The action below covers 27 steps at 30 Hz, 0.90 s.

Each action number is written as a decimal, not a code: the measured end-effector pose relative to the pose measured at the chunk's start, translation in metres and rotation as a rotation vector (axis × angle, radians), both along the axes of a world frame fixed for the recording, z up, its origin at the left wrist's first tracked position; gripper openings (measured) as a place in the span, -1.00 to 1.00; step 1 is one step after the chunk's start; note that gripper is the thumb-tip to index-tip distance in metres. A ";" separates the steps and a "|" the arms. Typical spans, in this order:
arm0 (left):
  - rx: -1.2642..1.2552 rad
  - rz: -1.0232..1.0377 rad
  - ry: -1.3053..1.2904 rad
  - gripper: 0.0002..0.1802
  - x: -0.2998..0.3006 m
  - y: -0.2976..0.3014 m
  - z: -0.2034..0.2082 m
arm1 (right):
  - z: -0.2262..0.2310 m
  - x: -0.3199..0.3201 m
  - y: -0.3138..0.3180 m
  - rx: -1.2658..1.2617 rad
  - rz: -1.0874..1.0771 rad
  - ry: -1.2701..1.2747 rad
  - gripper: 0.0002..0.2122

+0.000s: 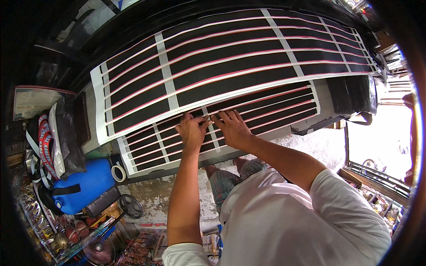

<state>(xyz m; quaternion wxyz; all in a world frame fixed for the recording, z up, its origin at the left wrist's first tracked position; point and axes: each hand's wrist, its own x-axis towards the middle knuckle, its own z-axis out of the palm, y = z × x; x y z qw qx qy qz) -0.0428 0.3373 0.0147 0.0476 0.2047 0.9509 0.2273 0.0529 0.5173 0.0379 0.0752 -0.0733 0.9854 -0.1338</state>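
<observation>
My left hand [192, 128] and my right hand [233, 129] meet fingertip to fingertip over the smaller, nearer sheet [275, 114]. It carries black panels parted by pale strips with red edges. Both hands have bent fingers, thumb and forefinger pinched together at one of the long strips. Whatever is between the fingertips is too small to make out. Beyond, a larger sheet [226, 66] of the same pattern lies along the work surface, its white near edge overlapping the smaller sheet.
At the left stand a blue jerrycan [91, 184], a white tape roll [118, 173] and a red printed ribbon [45, 142]. A black wheel-shaped part [131, 206] lies below. Black wrapped material [353, 95] sits at the surface's right end. Crowded shelves [377, 199] line the lower right.
</observation>
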 end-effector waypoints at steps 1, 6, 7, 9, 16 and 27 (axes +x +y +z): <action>-0.062 0.028 -0.024 -0.66 0.000 0.001 0.001 | 0.000 0.001 -0.001 0.011 0.002 -0.023 -0.24; -0.123 0.050 -0.077 -0.69 -0.002 0.005 0.014 | 0.007 -0.001 0.001 -0.022 -0.015 -0.034 -0.25; -0.135 0.030 -0.033 -0.70 -0.002 0.004 0.016 | 0.007 -0.001 0.001 -0.040 -0.012 -0.024 -0.25; -0.157 -0.014 0.013 -0.70 -0.001 0.002 0.021 | 0.007 -0.002 0.004 -0.079 -0.010 -0.003 -0.27; 0.048 0.150 0.320 -0.61 0.021 -0.070 0.011 | 0.011 0.065 0.085 -0.340 -0.130 0.261 -0.47; -0.145 0.186 0.201 -0.38 0.020 -0.123 -0.012 | -0.022 0.118 0.287 -0.113 -0.867 0.479 -0.65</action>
